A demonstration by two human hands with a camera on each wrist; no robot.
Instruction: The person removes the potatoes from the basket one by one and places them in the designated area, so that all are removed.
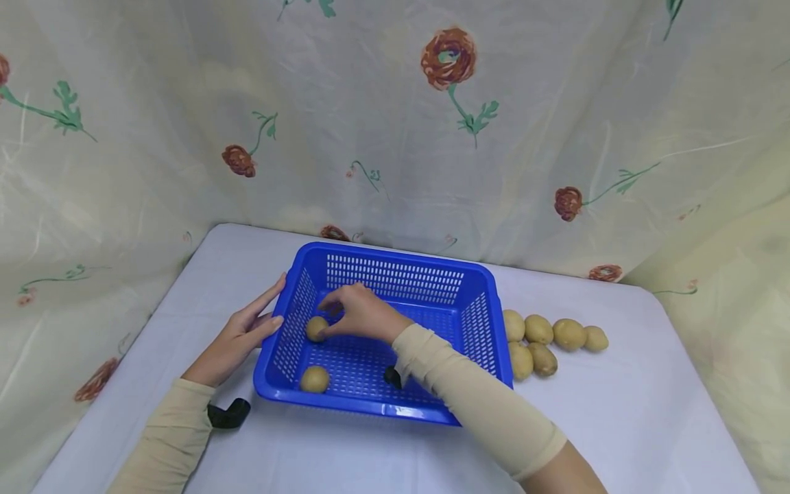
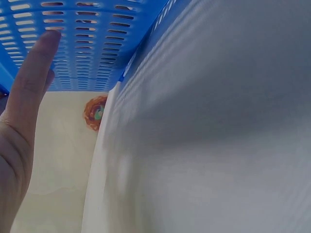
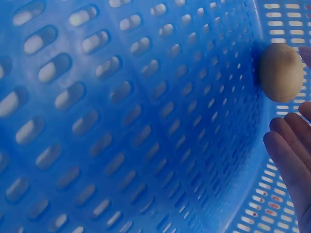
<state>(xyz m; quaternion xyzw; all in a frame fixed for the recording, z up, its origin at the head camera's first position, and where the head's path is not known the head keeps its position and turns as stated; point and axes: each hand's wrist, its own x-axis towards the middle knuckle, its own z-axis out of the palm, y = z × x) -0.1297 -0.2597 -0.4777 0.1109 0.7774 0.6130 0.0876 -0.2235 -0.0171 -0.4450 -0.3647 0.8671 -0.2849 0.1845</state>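
Note:
A blue plastic basket [image 1: 382, 409] with slotted walls stands on the table. Against its left side rests my left hand [image 1: 237, 339], fingers extended; in the left wrist view a straight finger [image 2: 36, 73] touches the slotted outer wall. Inside the basket, my right hand [image 1: 361, 312] reaches to the left end, beside a potato [image 1: 317, 329]. The right wrist view shows this potato [image 3: 281, 73] by the basket wall, with a gap between it and the spread fingers [image 3: 286, 155]. A second potato [image 1: 315, 379] lies in the basket's near left corner.
Several potatoes [image 1: 569, 334] lie on the table right of the basket, some partly hidden by its wall. A white cloth covers the table [image 1: 617, 412]. A flowered curtain [image 1: 395, 123] hangs behind. Black wrist devices [image 1: 228, 414] are worn on both forearms.

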